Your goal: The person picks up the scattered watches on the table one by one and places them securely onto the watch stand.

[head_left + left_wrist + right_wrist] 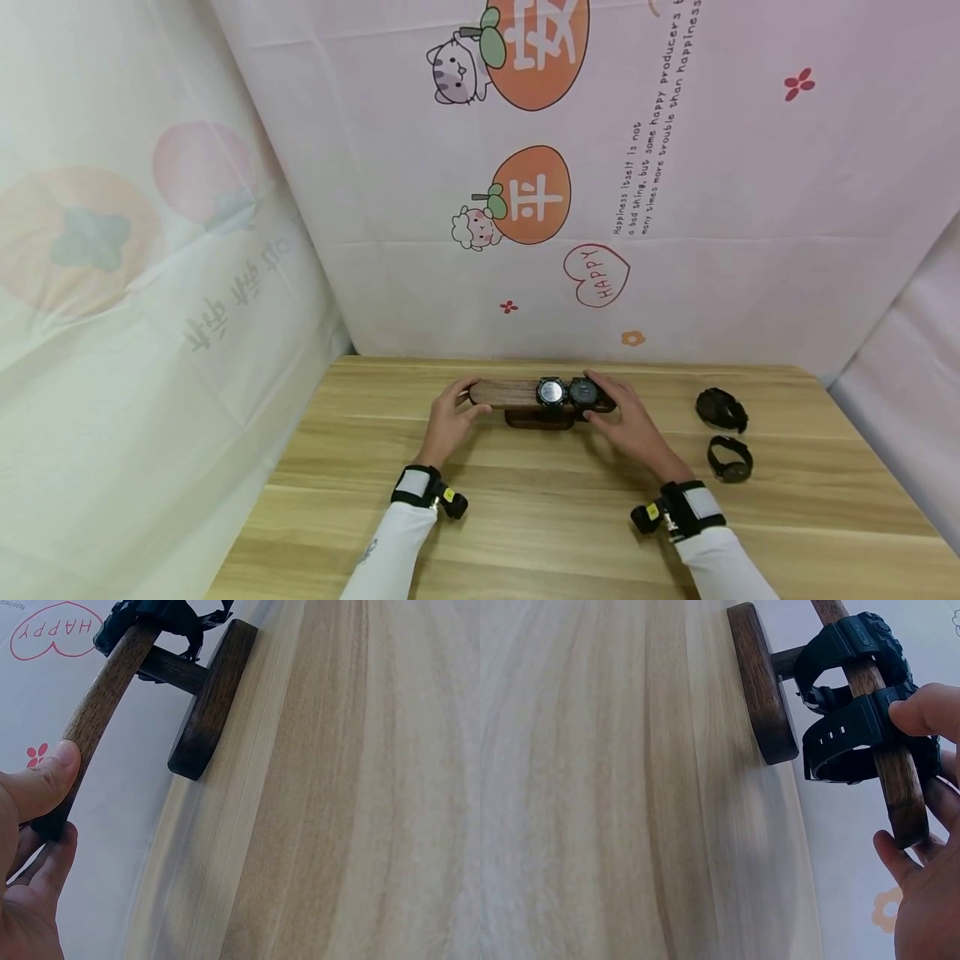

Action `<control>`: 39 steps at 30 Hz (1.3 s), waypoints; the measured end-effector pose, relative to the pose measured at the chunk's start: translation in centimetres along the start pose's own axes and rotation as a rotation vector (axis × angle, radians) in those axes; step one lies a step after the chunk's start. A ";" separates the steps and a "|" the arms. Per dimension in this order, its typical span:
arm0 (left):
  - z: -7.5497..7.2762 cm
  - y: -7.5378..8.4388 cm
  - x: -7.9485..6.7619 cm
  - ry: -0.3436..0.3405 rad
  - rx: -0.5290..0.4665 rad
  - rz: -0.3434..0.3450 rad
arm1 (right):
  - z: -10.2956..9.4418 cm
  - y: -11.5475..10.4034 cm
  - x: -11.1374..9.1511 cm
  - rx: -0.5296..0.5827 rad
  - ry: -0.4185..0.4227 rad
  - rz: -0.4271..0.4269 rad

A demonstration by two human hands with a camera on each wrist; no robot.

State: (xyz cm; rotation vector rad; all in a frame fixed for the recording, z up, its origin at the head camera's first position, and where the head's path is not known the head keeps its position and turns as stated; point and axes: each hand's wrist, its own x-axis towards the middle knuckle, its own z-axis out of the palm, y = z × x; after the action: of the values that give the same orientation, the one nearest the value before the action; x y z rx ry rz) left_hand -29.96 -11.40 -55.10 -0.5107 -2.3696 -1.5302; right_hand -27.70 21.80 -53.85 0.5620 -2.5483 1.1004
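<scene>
A dark wooden T-shaped watch stand (504,393) stands near the table's back edge, its base (214,705) on the tabletop. My left hand (450,421) grips the left end of its crossbar, thumb (46,776) on the near side and fingers beneath. Two black digital watches hang strapped round the bar: an inner watch (551,392) with a bright face and an outer watch (583,392) with a darker one. At the bar's right end, my right hand (628,423) holds the outer watch, thumb (922,711) on it and fingers behind and round the bar's tip.
To the right on the wood-grain table (540,525) lie two more dark watches, a bulkier black watch (722,409) farther back and a slimmer watch (735,472) with its strap looped nearer. A printed white cloth (420,292) hangs behind the table, with others at the sides.
</scene>
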 end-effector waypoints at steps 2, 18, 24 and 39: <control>0.0 0.0 0.0 -0.006 0.001 -0.010 | 0.0 -0.1 0.0 0.003 -0.002 0.005; 0.0 0.2 0.0 -0.018 0.048 0.031 | -0.1 0.4 0.0 -0.014 -0.005 0.009; 0.0 0.6 -0.1 -0.040 0.103 0.044 | -0.6 0.5 -0.2 -0.034 -0.010 -0.002; -1.2 2.3 -0.4 0.022 0.238 0.296 | -3.7 0.3 -2.5 -0.081 -0.020 -0.026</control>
State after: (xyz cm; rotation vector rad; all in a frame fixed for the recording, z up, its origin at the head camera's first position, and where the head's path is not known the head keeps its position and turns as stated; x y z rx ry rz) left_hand -28.56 -11.68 -52.88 -0.7425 -2.2941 -1.1047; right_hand -25.22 25.32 -52.69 0.5872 -2.5821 0.9825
